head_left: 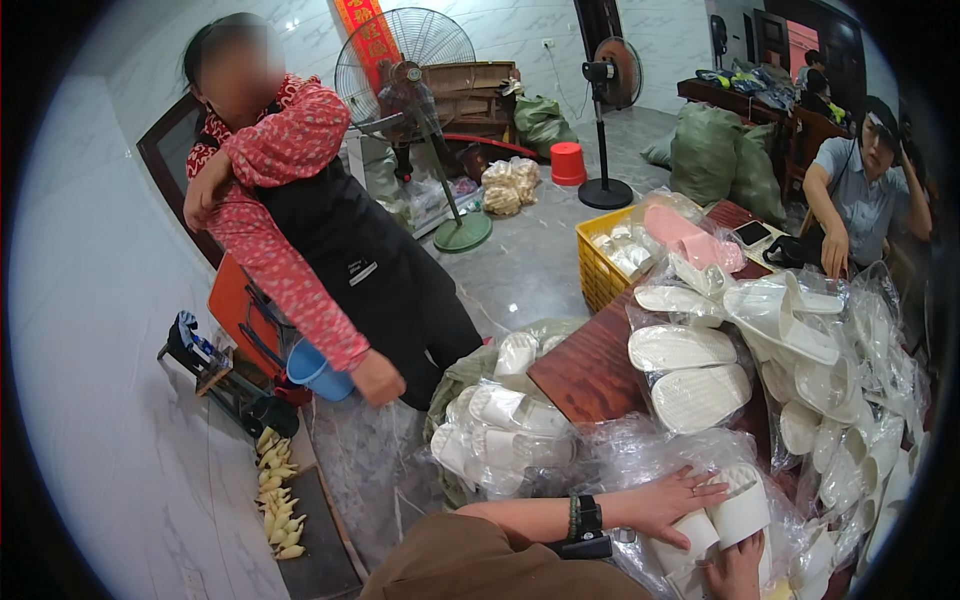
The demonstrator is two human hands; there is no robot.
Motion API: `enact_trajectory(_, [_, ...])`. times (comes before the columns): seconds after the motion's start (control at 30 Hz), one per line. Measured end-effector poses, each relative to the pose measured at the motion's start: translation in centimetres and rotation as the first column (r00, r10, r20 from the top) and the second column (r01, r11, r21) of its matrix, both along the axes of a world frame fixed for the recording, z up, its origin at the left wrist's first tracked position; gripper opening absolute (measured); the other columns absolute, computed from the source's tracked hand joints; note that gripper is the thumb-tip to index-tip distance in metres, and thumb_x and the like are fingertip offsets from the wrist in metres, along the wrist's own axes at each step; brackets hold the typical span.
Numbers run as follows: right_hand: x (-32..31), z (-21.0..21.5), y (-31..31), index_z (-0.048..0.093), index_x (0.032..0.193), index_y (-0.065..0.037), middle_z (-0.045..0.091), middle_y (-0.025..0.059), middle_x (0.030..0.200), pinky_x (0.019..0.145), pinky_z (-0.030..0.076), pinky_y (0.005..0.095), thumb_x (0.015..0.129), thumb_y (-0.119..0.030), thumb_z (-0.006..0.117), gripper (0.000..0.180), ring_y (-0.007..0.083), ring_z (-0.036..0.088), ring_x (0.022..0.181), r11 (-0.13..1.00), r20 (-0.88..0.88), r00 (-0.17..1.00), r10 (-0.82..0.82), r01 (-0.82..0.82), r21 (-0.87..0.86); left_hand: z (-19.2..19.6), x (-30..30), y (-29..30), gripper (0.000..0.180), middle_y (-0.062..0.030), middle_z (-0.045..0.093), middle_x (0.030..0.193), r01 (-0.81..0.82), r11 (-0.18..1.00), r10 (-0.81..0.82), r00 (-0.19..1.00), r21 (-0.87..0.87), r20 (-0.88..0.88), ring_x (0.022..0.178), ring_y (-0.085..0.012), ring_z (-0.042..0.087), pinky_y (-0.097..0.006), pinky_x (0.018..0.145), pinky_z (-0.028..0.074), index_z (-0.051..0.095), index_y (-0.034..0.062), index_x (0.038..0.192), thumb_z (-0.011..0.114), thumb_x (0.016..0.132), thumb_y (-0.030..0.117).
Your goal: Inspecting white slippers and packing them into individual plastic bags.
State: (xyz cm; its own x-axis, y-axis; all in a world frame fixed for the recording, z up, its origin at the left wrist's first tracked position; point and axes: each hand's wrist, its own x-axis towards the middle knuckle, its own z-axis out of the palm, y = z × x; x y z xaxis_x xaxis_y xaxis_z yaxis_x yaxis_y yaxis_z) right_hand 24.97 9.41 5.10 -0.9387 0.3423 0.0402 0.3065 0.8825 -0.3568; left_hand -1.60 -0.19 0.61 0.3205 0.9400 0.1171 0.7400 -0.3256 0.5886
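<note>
A pair of white slippers [741,508] lies at the lower right, on and among clear plastic wrapping. My left hand [672,503] rests across their upper straps, fingers stretched out and thumb apart. A dark watch and a bracelet are on that wrist. Below it, my right hand [738,572] touches the slippers from the near side, its fingers spread and its lower part cut off by the frame edge. Bagged white slippers [700,395] cover the tabletop to the right of my hands. An open green sack [440,425] with more white slippers [515,430] stands left of the table.
The brown table [590,370] has a yellow crate [600,275] at its far side. A person in an apron [345,250] stands at the left; another person [865,190] sits at the far right. Fans [405,75], green sacks [715,150] and a red bucket [568,163] stand behind.
</note>
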Motion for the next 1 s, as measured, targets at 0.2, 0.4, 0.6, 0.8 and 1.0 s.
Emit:
enact_trajectory(0.2, [1.4, -2.0, 0.0, 0.045, 0.146, -0.004, 0.042, 0.0281, 0.148, 0.116, 0.024, 0.0587, 0.084, -0.026, 0.072, 0.071, 0.0499, 0.036, 0.136, 0.998, 0.011, 1.0, 0.006, -0.006, 0.057, 1.4, 0.5, -0.8, 0.11, -0.0164, 0.022, 0.165, -0.011, 0.999, 0.012, 1.0, -0.052, 0.028, 0.152, -0.0402, 0.016, -0.062, 0.121, 0.009, 0.019, 0.0076, 0.159, 0.063, 0.079, 0.069])
enact_trajectory(0.4, [3.7, -2.9, -0.9, 0.046, 0.145, -0.006, 0.038, 0.0246, 0.15, 0.118, 0.018, 0.0623, 0.066, -0.031, 0.081, 0.09, 0.0497, 0.028, 0.141, 0.991, 0.163, 0.977, -0.134, 0.137, -0.009, 0.1, 1.4, -0.2, 0.108, -0.0166, 0.025, 0.164, 0.005, 1.0, -0.005, 1.0, -0.024, 0.031, 0.145, -0.0428, 0.03, -0.061, 0.117, 0.018, 0.02, 0.0099, 0.159, 0.069, 0.079, 0.063])
enact_trajectory(0.6, [0.7, 2.5, -0.9, 0.057, 0.128, -0.005, 0.046, 0.0212, 0.141, 0.114, 0.032, 0.0537, 0.067, -0.019, 0.083, 0.068, 0.0465, 0.037, 0.134, 0.996, 0.009, 0.999, -0.039, 0.039, -0.077, -0.4, -0.3, -0.3, 0.104, -0.0165, 0.042, 0.155, -0.07, 0.997, 0.066, 0.994, 0.041, 0.088, 0.129, -0.0374, 0.048, -0.051, 0.114, 0.028, 0.03, 0.0059, 0.156, 0.08, 0.076, 0.05])
enact_trajectory(0.8, [4.6, 3.4, -0.1, 0.059, 0.13, -0.005, 0.058, 0.0161, 0.135, 0.101, 0.046, 0.0449, 0.082, -0.01, 0.076, 0.051, 0.0359, 0.058, 0.118, 0.956, -0.129, 0.965, -0.228, 0.196, -0.219, 1.1, 0.2, 1.2, 0.1, -0.0093, 0.032, 0.163, -0.087, 0.995, 0.085, 0.995, -0.045, -0.055, 0.153, -0.0397, 0.017, -0.062, 0.117, 0.016, 0.041, 0.0088, 0.15, 0.078, 0.071, 0.059])
enact_trajectory(1.0, [8.4, 5.3, 0.3, 0.066, 0.119, -0.004, 0.07, 0.0115, 0.102, 0.07, 0.053, 0.0324, 0.09, -0.006, 0.067, 0.029, 0.0214, 0.067, 0.078, 0.693, -0.362, 0.591, -0.721, 0.623, -0.362, 1.4, 1.3, 0.6, 0.096, -0.0095, 0.034, 0.162, -0.095, 0.994, 0.093, 0.995, -0.056, -0.042, 0.153, -0.0396, 0.017, -0.066, 0.117, 0.013, 0.048, 0.0065, 0.142, 0.073, 0.071, 0.066])
